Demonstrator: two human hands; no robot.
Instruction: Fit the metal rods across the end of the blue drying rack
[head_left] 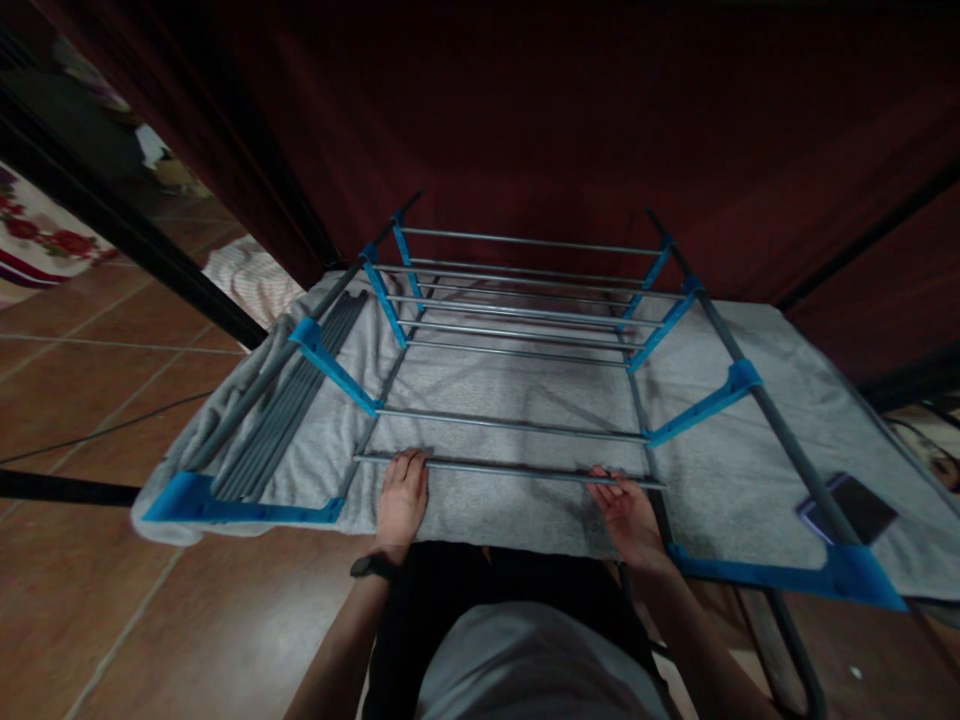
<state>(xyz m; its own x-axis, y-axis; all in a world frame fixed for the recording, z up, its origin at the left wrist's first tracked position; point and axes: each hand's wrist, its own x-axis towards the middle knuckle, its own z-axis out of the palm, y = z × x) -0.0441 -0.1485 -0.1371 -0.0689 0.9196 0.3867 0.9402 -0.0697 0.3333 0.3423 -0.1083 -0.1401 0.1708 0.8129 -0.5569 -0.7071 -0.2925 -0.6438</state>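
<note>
A rack of grey metal tubes and blue plastic brackets [337, 370] lies on a grey blanket [517, 390] in front of me. Near its front end a thin metal rod [510, 469] runs crosswise between the two sides. My left hand [403, 498] is closed on this rod close to its left end, fingers bent at it. Toward the right end, my right hand [627, 515] holds the same rod, palm turned up and fingertips against it. Several similar rods [525, 335] span the brackets farther back.
A bundle of loose grey rods [292, 410] lies on the left side of the blanket. A phone [851, 508] rests at the right, partly behind a side tube. Dark red curtains [540, 130] hang behind; tiled floor [97, 400] shows at left.
</note>
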